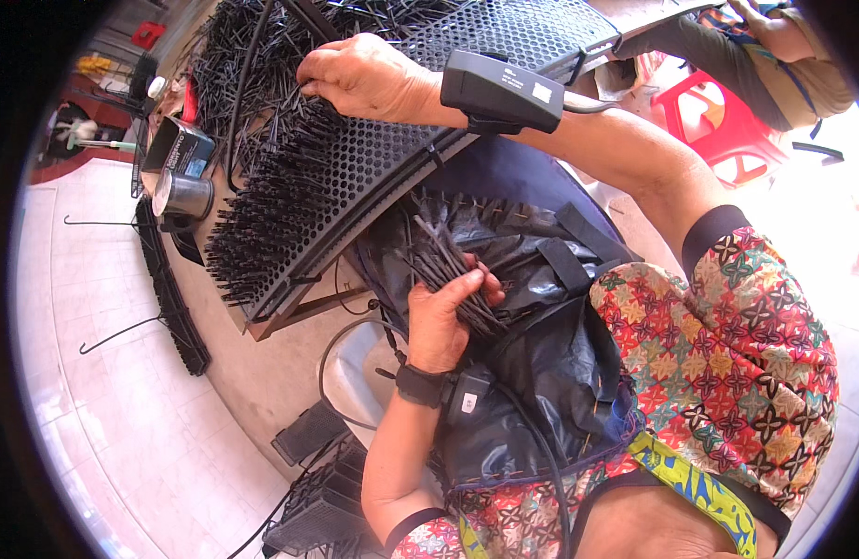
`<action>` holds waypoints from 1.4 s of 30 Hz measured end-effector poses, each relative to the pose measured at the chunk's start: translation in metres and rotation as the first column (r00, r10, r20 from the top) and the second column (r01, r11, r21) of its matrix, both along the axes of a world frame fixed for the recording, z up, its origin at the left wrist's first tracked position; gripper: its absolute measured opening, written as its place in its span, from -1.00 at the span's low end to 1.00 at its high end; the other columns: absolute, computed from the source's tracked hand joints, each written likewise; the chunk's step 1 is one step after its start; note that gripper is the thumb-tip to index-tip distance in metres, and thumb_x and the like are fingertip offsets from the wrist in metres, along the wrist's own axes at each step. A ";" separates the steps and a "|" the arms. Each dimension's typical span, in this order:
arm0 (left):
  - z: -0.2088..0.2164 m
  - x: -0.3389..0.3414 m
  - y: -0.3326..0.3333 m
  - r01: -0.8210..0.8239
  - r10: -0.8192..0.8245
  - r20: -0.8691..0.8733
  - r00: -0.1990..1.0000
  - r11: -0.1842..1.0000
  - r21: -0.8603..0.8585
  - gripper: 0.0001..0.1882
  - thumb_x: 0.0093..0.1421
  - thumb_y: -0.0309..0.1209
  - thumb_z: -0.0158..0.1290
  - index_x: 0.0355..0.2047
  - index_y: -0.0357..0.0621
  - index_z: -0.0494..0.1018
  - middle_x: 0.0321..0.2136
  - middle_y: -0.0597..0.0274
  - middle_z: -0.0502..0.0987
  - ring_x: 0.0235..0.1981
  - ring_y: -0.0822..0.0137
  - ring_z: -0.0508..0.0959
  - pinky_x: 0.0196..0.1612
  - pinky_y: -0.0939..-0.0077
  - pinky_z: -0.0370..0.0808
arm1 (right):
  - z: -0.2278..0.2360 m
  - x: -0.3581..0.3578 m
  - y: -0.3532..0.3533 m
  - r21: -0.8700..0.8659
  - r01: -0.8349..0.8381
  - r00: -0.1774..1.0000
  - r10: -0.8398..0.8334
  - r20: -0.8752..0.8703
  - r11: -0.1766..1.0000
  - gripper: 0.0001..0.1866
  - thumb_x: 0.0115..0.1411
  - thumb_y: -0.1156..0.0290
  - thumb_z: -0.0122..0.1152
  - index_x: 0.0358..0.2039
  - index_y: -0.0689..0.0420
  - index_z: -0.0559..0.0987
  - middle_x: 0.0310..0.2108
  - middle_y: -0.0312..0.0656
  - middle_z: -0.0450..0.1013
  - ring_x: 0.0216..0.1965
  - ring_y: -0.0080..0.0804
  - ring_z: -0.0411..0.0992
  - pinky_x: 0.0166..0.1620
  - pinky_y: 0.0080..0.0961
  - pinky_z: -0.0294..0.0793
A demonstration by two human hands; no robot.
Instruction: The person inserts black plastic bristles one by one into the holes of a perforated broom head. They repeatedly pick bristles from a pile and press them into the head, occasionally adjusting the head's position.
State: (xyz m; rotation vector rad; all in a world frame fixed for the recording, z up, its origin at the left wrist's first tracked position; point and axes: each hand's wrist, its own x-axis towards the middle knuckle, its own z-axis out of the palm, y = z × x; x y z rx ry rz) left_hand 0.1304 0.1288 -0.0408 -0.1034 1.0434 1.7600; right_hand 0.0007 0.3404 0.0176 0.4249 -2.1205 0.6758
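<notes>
My left hand [440, 321] is closed round a bundle of thin black sticks [439, 250], held over the black plastic sheet on my lap. Farther up, my right hand [359, 76] reaches over a long black perforated panel [373, 154]. Its thumb and fingers are pinched together, and what they hold, if anything, is hidden. Just below the fingertips, black pins [280, 186] stand upright in the panel's holes, crowded over its left part. The right part of the panel shows bare holes.
Loose black sticks [229, 70] are heaped behind the panel. Left of it are a metal can [183, 194] and a small box [182, 149]. A black strip with wire hooks [164, 289] lies farther left. Black panels [327, 494] are stacked below. Another person sits near a red stool [709, 116].
</notes>
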 end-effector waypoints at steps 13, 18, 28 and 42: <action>0.004 -0.003 0.000 -0.108 0.110 -0.126 0.986 0.994 0.019 -0.83 0.05 -0.60 0.08 -0.31 -0.31 0.40 -0.51 0.15 0.50 -0.50 0.30 0.52 -0.45 0.46 0.50 | -0.017 0.020 -0.010 0.092 -0.041 0.914 -0.001 0.406 0.995 -0.80 0.04 0.44 0.11 -0.34 0.28 0.45 -0.61 0.09 0.39 -0.48 0.04 0.44 -0.41 -0.20 0.44; 0.008 -0.010 -0.001 -0.242 0.243 -0.154 0.958 0.970 0.027 -0.84 0.05 -0.60 0.08 -0.31 -0.31 0.41 -0.49 0.14 0.51 -0.49 0.30 0.53 -0.46 0.46 0.49 | -0.010 0.086 -0.015 -0.126 -0.125 0.833 0.173 0.526 0.984 -0.60 0.13 0.22 0.16 -0.20 0.34 0.49 -0.57 0.11 0.44 -0.53 -0.14 0.48 -0.45 -0.34 0.43; 0.019 -0.011 0.005 -0.280 0.282 -0.307 0.909 0.959 0.054 -0.84 0.09 -0.56 0.05 -0.28 -0.29 0.43 -0.46 0.19 0.52 -0.46 0.33 0.53 -0.42 0.45 0.53 | -0.025 0.141 -0.051 -0.845 0.168 0.394 0.751 0.529 0.508 -0.80 0.13 0.52 0.13 -0.30 0.42 0.50 -0.58 -0.19 0.47 -0.65 -0.60 0.40 -0.56 -0.68 0.40; 0.020 -0.014 -0.001 -0.331 0.313 -0.211 0.926 0.942 -0.054 -0.84 0.12 -0.50 0.04 -0.29 -0.27 0.38 -0.49 0.16 0.48 -0.53 0.32 0.49 -0.49 0.42 0.50 | -0.012 0.086 -0.010 -0.802 0.105 0.880 0.320 0.350 0.588 -0.74 0.12 0.54 0.16 -0.16 0.33 0.48 -0.47 -0.16 0.53 -0.58 -0.61 0.45 -0.48 -0.71 0.48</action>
